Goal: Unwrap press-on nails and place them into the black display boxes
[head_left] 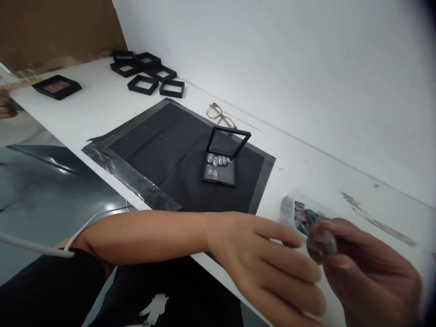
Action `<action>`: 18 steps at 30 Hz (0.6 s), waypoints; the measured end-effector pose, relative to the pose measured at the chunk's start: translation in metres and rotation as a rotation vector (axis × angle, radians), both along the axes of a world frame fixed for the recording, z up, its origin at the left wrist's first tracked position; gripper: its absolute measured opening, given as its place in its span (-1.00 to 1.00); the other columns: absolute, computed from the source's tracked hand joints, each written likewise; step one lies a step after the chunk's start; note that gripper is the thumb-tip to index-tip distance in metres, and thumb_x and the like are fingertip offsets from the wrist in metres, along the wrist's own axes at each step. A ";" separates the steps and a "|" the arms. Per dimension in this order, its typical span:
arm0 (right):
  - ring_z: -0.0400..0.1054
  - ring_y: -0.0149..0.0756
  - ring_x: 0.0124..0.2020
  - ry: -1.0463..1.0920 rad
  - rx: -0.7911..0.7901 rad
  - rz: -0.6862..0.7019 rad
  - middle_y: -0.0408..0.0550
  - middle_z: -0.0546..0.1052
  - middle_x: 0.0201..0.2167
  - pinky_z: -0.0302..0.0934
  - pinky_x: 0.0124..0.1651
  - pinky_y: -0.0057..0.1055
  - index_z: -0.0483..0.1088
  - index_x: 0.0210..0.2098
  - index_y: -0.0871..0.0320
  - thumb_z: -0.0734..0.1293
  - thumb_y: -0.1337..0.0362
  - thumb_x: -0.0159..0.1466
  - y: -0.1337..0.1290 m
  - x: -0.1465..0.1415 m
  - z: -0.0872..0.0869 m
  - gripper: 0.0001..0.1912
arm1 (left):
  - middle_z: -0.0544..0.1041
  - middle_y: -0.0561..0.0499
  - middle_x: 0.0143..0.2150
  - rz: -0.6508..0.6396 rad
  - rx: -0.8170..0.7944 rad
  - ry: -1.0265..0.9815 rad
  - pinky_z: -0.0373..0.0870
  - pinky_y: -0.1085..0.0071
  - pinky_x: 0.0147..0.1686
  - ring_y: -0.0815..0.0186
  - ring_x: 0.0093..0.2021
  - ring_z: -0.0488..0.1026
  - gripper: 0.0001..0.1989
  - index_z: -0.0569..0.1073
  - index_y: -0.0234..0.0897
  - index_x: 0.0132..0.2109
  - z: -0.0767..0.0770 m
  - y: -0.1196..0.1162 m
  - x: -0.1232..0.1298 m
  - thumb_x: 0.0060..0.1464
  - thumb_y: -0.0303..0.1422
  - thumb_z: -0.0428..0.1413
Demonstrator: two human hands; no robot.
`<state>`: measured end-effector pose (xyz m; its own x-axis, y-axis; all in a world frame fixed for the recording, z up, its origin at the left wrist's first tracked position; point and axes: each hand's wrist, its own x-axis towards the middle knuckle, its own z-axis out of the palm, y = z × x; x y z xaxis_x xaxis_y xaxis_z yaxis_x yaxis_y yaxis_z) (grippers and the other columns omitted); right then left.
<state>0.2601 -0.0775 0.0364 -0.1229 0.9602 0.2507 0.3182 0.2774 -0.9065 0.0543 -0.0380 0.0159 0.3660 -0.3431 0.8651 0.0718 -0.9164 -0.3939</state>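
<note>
My right hand [371, 272] is closed in a pinch at the lower right. Between its fingertips is a small, blurred, translucent piece that looks like a false nail [329, 241]. Stretched across the front, my left hand [269, 263] has its fingers extended beside the right hand, with nothing visible in them; its thumb is hidden. On a black mat [153, 150] stands a black display case [220, 181] with its framed lid raised. Several clear false nails [218, 160] lie in a row inside, and two more sit below them.
Behind my right hand is a translucent container [288, 211] with colourful contents. Glasses [221, 116] lie behind the case. Several black frames [143, 85] are at the far left, near a closed case [57, 87] with reddish contents. Another person's hand [7, 106] shows at the left edge.
</note>
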 end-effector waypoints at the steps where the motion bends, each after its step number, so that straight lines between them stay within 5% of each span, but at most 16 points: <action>1: 0.28 -0.26 -0.46 0.070 -0.026 -0.022 -0.09 0.42 -0.40 0.22 -0.45 -0.24 0.59 -0.14 -0.15 0.48 0.14 0.21 -0.003 -0.005 0.005 -0.80 | 0.60 0.40 -0.33 -0.093 0.007 0.057 0.41 0.64 -0.41 0.61 -0.40 0.49 -0.65 0.60 0.20 -0.20 -0.001 0.002 0.001 0.38 -0.38 0.00; 6: 0.28 -0.21 -0.38 0.000 0.126 0.041 -0.13 0.38 -0.41 0.18 -0.37 -0.22 0.58 -0.10 -0.19 0.49 0.23 0.20 0.002 -0.041 0.028 -0.73 | 0.63 0.29 -0.28 -0.223 -0.114 0.351 0.42 0.60 -0.45 0.58 -0.38 0.53 -0.62 0.61 0.12 -0.17 -0.006 -0.002 0.005 0.42 -0.34 -0.09; 11: 0.34 -0.32 -0.44 -0.192 0.386 0.428 -0.19 0.49 -0.44 0.24 -0.42 -0.33 0.53 0.02 -0.14 0.46 0.34 0.25 0.044 -0.073 0.016 -0.62 | 0.66 0.20 -0.25 -0.309 -0.232 0.549 0.46 0.57 -0.44 0.53 -0.32 0.57 -0.64 0.64 0.03 -0.27 -0.003 -0.010 0.011 0.38 -0.21 -0.02; 15: 0.38 -0.33 -0.41 -0.533 0.169 0.387 -0.07 0.54 -0.29 0.28 -0.38 -0.35 0.55 -0.04 0.06 0.37 0.16 0.31 0.071 -0.092 -0.010 -0.74 | 0.66 0.17 -0.37 -0.272 -0.405 0.600 0.39 0.46 -0.54 0.47 -0.41 0.55 -0.52 0.61 -0.02 -0.42 0.000 -0.013 0.013 0.32 0.03 -0.01; 18: 0.36 -0.32 -0.42 -0.680 0.071 0.350 -0.05 0.54 -0.28 0.23 -0.38 -0.32 0.57 -0.08 0.08 0.36 0.12 0.29 0.079 -0.101 -0.023 -0.72 | 0.65 0.16 -0.43 -0.219 -0.477 0.576 0.34 0.41 -0.57 0.46 -0.46 0.53 -0.51 0.60 -0.08 -0.45 0.002 -0.017 0.013 0.30 0.02 0.01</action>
<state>0.1591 0.0015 0.0133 -0.5661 0.8213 0.0709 0.6822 0.5150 -0.5190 0.0674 -0.0552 0.0180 0.7694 -0.0981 0.6312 -0.2269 -0.9656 0.1266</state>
